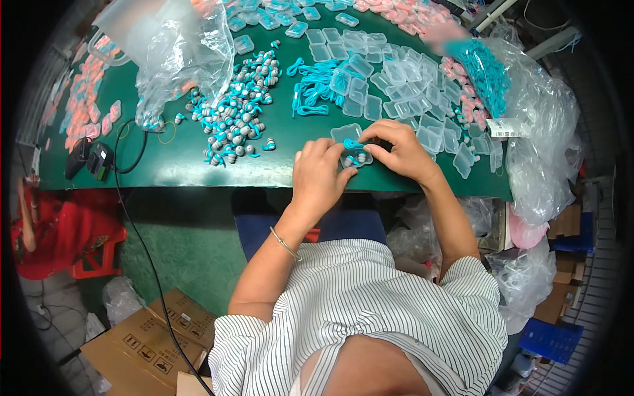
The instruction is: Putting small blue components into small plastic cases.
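Note:
Near the front edge of the table, an open clear plastic case holds grey-and-blue earplugs. My left hand grips the case by its left side, with the thumb at its near edge. Between the thumb and fingers of my right hand is a coiled blue cord, pressed at the case's far side. The case's lid lies folded open away from me. Part of the case is hidden by my fingers.
Loose earplugs form a pile to the left. Blue cord bundles and empty clear cases lie beyond my hands. Filled cases stand at the back. A plastic bag and a black cable are at left.

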`<state>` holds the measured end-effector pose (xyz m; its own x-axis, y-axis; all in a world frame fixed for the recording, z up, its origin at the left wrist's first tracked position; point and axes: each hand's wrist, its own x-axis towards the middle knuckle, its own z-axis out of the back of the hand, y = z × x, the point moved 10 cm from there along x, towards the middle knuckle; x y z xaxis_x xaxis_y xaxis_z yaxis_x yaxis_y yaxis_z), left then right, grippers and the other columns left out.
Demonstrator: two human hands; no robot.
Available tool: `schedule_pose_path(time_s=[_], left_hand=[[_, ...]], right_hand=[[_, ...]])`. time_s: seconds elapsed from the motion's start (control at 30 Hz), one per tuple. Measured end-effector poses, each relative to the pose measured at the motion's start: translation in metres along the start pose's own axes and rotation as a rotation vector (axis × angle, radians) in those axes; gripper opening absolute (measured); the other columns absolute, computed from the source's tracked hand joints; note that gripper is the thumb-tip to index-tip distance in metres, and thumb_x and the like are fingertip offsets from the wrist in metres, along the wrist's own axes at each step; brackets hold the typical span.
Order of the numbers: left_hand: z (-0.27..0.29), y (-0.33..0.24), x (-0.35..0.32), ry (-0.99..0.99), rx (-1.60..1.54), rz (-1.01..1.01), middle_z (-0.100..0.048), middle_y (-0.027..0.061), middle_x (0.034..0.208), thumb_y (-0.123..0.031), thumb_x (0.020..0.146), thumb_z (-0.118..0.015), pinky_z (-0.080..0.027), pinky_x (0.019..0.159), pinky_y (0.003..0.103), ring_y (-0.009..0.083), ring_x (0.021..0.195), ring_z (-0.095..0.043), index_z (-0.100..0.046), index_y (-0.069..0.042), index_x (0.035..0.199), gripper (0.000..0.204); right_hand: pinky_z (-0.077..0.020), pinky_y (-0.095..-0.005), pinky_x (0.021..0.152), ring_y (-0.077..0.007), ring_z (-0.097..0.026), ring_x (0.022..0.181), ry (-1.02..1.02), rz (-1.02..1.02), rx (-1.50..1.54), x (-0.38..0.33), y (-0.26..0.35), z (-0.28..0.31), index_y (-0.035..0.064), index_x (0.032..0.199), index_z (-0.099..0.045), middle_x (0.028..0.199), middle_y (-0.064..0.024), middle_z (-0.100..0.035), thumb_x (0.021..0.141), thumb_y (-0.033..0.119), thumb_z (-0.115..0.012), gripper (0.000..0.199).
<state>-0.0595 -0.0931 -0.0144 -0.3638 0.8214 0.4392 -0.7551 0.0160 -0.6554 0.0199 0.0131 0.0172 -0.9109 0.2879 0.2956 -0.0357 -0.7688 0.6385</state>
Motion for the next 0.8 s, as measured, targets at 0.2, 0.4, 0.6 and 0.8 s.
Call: schedule_pose_path(time_s=[0.2, 0.4, 0.6, 0.8], left_hand=[[-0.001, -0.001, 0.0, 0.004, -0.003, 0.003, -0.062, 0.0086, 0.101, -0.019, 0.068, -0.082, -0.043, 0.079, 0.04, 0.0296, 0.096, -0.057, -0.066, -0.005, 0.104, 0.042], [0.0, 0.001, 0.0, -0.008, -0.017, 0.012, -0.062, 0.0085, 0.099, -0.019, 0.067, -0.083, -0.043, 0.079, 0.04, 0.0296, 0.095, -0.058, -0.066, -0.006, 0.103, 0.042], [0.001, 0.002, -0.001, -0.014, -0.013, 0.025, -0.062, 0.0078, 0.097, -0.017, 0.066, -0.083, -0.044, 0.078, 0.04, 0.0298, 0.093, -0.058, -0.065, -0.007, 0.105, 0.044], [0.001, 0.004, 0.003, 0.03, -0.068, 0.116, -0.062, 0.0078, 0.096, -0.017, 0.067, -0.083, -0.044, 0.078, 0.04, 0.0299, 0.092, -0.058, -0.064, -0.007, 0.105, 0.044]], right_hand=[[-0.0522, -0.0366, 0.071, -0.0293, -0.064, 0.083, -0.136, 0.035, -0.108, -0.007, 0.005, 0.003, 0.0034, 0.101, -0.065, 0.094, -0.0127, -0.064, 0.076, -0.002, -0.067, 0.026], [-0.0533, -0.0348, 0.074, -0.0289, -0.065, 0.088, -0.106, 0.094, -0.145, -0.012, 0.012, -0.001, 0.0031, 0.1, -0.066, 0.098, -0.0121, -0.064, 0.075, -0.007, -0.066, 0.027], [-0.0533, -0.0337, 0.076, -0.0261, -0.065, 0.09, -0.073, 0.061, -0.06, -0.014, 0.002, -0.004, 0.0028, 0.094, -0.068, 0.096, -0.0105, -0.066, 0.074, -0.008, -0.068, 0.023], [-0.0524, -0.0334, 0.075, -0.0247, -0.064, 0.088, -0.045, 0.158, -0.054, -0.013, 0.007, -0.005, 0.0034, 0.091, -0.069, 0.092, -0.0085, -0.067, 0.071, -0.009, -0.069, 0.023]])
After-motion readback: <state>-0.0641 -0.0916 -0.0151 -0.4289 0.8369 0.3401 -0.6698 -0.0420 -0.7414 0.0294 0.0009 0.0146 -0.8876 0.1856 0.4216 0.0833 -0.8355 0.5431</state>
